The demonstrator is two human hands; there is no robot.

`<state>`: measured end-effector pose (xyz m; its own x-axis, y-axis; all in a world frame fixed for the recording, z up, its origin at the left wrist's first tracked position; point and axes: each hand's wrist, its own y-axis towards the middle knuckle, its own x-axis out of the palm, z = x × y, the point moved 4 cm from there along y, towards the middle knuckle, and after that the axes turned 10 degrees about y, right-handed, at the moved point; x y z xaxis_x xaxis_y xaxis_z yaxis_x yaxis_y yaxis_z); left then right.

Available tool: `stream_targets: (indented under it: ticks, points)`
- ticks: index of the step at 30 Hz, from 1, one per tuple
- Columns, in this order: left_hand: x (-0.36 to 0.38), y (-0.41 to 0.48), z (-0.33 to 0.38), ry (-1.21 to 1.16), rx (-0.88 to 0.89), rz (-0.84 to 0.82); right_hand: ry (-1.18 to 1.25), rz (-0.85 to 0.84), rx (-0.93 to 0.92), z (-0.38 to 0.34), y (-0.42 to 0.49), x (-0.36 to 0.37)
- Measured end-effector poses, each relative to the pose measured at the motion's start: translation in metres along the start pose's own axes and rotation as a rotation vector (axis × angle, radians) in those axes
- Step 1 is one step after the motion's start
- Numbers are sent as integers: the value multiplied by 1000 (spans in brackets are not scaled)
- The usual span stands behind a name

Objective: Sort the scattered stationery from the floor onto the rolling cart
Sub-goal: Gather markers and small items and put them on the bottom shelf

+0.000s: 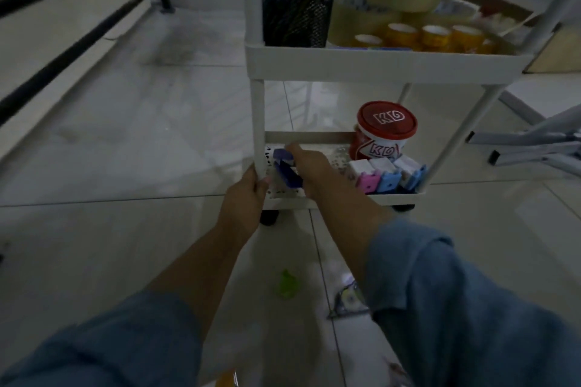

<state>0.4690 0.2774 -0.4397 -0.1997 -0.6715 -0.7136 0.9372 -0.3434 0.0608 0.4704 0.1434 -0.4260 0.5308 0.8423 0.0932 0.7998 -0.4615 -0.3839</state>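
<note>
left hand (pixel 243 195) fingers gripping cart post (pixel 259 129) | right hand (pixel 311 168) holding blue stapler (pixel 287 171) | tub (pixel 382 132) "KD"

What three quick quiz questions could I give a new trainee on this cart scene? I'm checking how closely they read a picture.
1. True or false: the left hand grips the cart's front corner post.
2. The right hand is at a blue item on which shelf? A) top B) bottom
3. Fill in: the tub on the bottom shelf has a ____ lid.

Key
1. True.
2. B. The item is too blurred to name.
3. Red. It stands behind the row of small pink and blue boxes.
</note>
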Motion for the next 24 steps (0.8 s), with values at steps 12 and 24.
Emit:
stream_targets:
  ticks: [12,24]
  points:
    - [5,0,-3,58,35,14,-300,-9,-149,18,21,12]
    - [-1,3,-7,7,47,-55,-256,-77,-164,17,22,36]
